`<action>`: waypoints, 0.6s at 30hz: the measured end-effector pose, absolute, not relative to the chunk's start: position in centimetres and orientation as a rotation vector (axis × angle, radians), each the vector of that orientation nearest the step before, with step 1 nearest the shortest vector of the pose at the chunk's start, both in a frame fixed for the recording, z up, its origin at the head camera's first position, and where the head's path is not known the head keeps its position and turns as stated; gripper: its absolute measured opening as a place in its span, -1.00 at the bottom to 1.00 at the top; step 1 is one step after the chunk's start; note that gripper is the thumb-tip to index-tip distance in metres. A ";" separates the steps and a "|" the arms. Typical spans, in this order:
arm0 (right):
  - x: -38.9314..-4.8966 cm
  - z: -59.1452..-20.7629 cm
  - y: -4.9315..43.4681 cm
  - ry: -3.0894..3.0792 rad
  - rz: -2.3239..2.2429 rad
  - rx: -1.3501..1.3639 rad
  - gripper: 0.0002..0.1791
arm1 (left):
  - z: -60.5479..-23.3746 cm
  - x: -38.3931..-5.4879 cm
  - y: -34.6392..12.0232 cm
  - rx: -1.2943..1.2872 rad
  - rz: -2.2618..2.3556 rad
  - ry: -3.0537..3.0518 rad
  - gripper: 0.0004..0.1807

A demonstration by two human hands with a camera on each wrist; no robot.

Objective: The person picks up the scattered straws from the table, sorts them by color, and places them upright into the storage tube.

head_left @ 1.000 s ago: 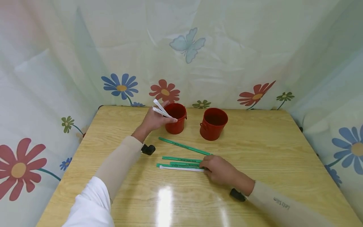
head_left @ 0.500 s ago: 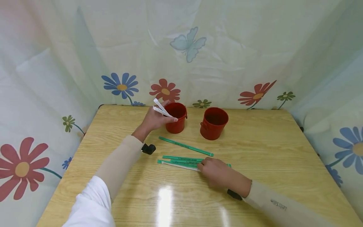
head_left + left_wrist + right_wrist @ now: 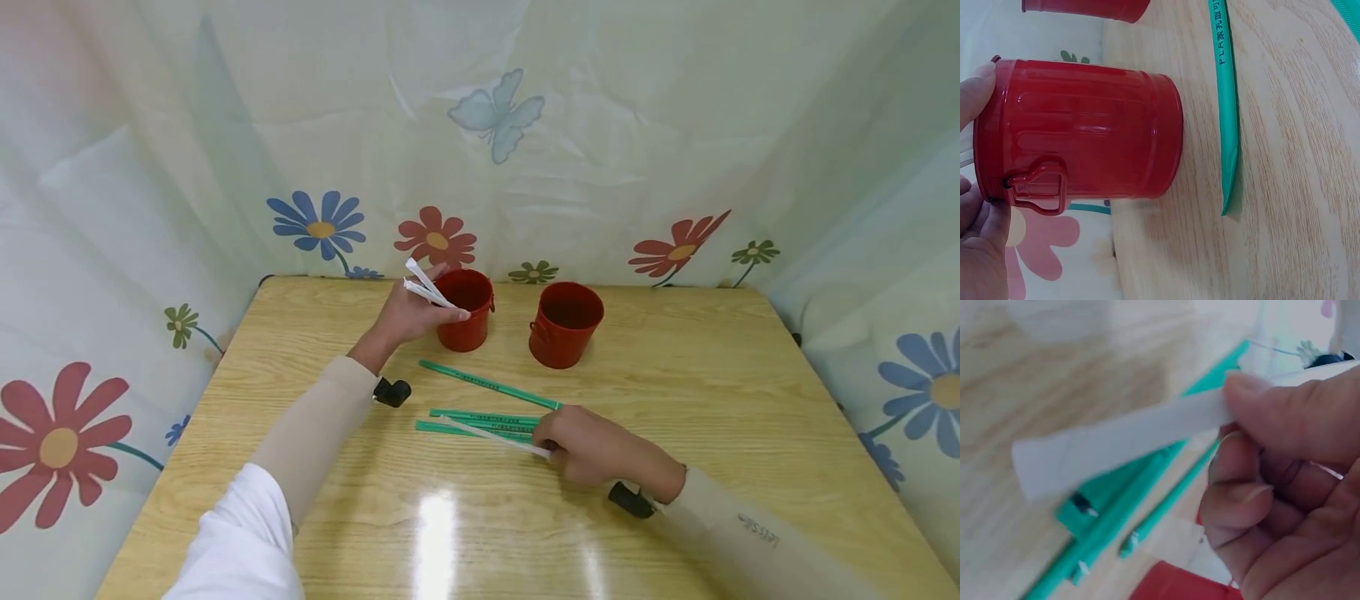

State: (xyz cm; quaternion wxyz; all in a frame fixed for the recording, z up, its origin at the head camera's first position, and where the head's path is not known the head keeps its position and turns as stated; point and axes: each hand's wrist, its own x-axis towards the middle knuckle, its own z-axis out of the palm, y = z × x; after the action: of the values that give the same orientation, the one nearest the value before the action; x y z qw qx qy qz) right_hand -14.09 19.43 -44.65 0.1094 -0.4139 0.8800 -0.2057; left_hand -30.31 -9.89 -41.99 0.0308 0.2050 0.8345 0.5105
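My left hand grips the rim of the left red bucket; the left wrist view shows thumb and fingers at opposite sides of its mouth. White paper-wrapped straws stand in this bucket, leaning out over the hand. Between thumb and curled fingers, my right hand pinches another white wrapped straw, raised a little off the table at a slant. Under and beside it lie several green wrapped straws, their right ends hidden by the hand. A single green straw lies farther back.
A second red bucket stands to the right of the gripped one. The wooden table ends at the back against a flower-printed curtain. Small black wrist cameras sit on both wrists.
My right hand, earlier down on the straws, has picked the white straw from the front of the group and lifted it slightly, turning it. My left hand stays put on the bucket.
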 end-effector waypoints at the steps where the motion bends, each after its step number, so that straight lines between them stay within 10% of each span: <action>1: -14.2 -44.3 19.5 2.572 -0.649 -1.213 -0.58 | -42.0 -30.3 -10.0 0.635 1.578 2.565 -0.14; 18: -17.2 -39.6 19.3 2.592 -1.172 -1.226 -0.77 | -42.2 -30.6 -10.0 0.641 1.598 2.568 -0.13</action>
State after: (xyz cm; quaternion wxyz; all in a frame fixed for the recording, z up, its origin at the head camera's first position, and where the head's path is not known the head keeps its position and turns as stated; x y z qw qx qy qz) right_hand -17.17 19.34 -39.56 0.0219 -0.3957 0.8366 -0.3782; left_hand -30.58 -10.01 -42.23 0.0250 0.2074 0.8302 0.5168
